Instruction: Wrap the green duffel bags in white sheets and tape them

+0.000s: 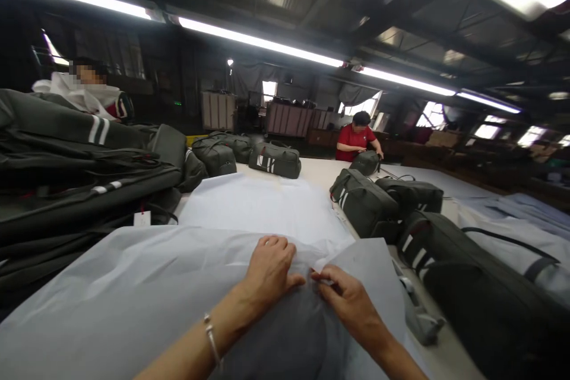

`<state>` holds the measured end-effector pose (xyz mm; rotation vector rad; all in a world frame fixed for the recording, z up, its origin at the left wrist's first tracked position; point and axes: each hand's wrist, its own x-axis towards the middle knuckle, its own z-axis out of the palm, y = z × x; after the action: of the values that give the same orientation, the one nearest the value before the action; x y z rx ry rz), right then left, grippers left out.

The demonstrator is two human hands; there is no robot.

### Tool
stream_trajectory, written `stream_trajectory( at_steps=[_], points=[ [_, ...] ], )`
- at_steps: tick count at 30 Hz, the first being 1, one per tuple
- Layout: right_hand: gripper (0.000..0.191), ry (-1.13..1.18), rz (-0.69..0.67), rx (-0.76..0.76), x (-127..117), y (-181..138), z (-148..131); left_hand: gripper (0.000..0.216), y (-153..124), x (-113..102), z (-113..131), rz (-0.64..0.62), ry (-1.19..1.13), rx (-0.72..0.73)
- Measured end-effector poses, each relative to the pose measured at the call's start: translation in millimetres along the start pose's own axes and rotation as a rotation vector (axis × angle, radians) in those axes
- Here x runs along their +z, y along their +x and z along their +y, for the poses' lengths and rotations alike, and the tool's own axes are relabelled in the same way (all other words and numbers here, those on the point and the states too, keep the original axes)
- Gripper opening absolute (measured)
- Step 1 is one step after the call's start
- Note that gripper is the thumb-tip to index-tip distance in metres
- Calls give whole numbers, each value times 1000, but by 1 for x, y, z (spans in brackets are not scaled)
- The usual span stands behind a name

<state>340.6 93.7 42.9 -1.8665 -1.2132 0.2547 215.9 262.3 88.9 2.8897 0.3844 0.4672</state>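
Observation:
A large whitish, slightly see-through plastic sheet [178, 297] spreads in front of me, creased near its far edge; I cannot tell whether it is a bag. My left hand [271, 264] rests on it, palm down, with the fingers bent over the sheet and the thumb apart. Just to the right, my right hand [345, 297] pinches a gathered bit of that sheet between thumb and fingers. The fingertips of the two hands are close but not touching. Another pale sheet [262, 202] lies flat on the table beyond.
Dark green duffel bags [472, 273] stand along the right, and more bags [80, 160] are piled at left. One duffel bag [275, 160] sits at the far table edge. Across the table [316, 172], a co-worker in a red shirt [351, 139] handles a bag.

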Motion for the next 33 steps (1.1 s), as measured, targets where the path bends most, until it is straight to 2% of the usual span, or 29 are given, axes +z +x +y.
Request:
stream_trajectory(
  at_steps=[2, 4, 6, 7, 9, 10, 14, 17, 19, 21, 23, 24, 25, 27, 30, 33],
  points=[
    [16, -53, 62, -41, -9, 6, 7, 22, 13, 17, -3, -96, 48, -23],
    [22, -172, 165, -130, -20, 13, 14, 17, 17, 24, -9, -115, 55, -41],
    [41, -310, 212, -197, -30, 25, 18, 18, 17, 25, -14, -107, 42, -27],
    [55, -354, 190, -203, -35, 33, 20, 18, 18, 24, -15, -93, 28, -5],
    [72, -355, 58, -153, -43, 51, 21, 15, 21, 23, -18, -52, -18, 55],
    [71, -322, -37, -105, -46, 61, 21, 14, 24, 23, -19, -43, -44, 82],
    [31, -68, -386, 190, -50, 94, 29, 20, 36, 25, -25, -163, -72, 38],
    [29, 135, -476, 328, -47, 106, 38, 27, 43, 28, -29, -218, -38, -28],
    [31, 193, -507, 356, -45, 110, 45, 20, 42, 29, -29, -168, -37, -26],
    [33, 206, -546, 370, -44, 113, 50, 13, 37, 29, -25, -4, -36, 58],
    [36, 181, -602, 365, -44, 117, 53, 14, 30, 29, -16, 192, -24, 247],
    [38, 158, -631, 353, -43, 119, 54, 14, 26, 29, -10, 240, -12, 355],
    [39, 124, -657, 340, -43, 122, 55, 15, 24, 30, -3, 236, 2, 441],
    [39, 30, -697, 325, -42, 128, 55, 21, 22, 36, 8, 129, 35, 477],
    [37, -122, -707, 309, -42, 138, 60, 48, 28, 46, 16, -109, 51, 256],
    [32, -206, -602, 289, -54, 148, 70, 49, 35, 51, 15, -295, 23, 94]
  ],
)
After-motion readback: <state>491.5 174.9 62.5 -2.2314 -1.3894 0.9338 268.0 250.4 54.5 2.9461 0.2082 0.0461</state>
